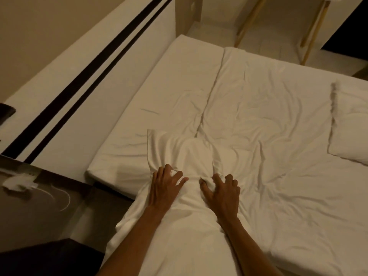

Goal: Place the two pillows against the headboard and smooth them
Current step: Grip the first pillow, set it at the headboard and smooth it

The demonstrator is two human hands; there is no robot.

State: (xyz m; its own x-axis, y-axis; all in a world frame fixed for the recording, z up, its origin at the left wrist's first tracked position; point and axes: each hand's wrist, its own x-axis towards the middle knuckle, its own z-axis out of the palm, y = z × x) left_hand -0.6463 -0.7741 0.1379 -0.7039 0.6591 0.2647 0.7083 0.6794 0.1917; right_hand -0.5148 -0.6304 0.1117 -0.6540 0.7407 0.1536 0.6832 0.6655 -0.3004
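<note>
1. Nearest the camera, the person's left hand (166, 181) and right hand (221, 189) each clutched a bunch of limp white cloth (185, 196) – fingers curled in, fabric wadded in each fist. Whether this was a flat pillow in its case or only the duvet's edge could not be told.

2. That cloth hung off the near edge of the mattress (111, 168), beside a dark bedside surface (39, 206) carrying a small white object and a thin cable.

3. Further in, the rumpled white duvet (268, 116) covered most of the bed, its edge folded back from a bare strip of white fitted sheet (169, 90).

4. One plump white pillow (350, 124) lay at the right, well apart from the pale padded headboard with two dark stripes (103, 62) on the left.

5. Likely risk – hauling the bunched cloth toward the headboard could drag the duvet along and wrinkle it more, or the loose fabric could slide off the bed's edge.
</note>
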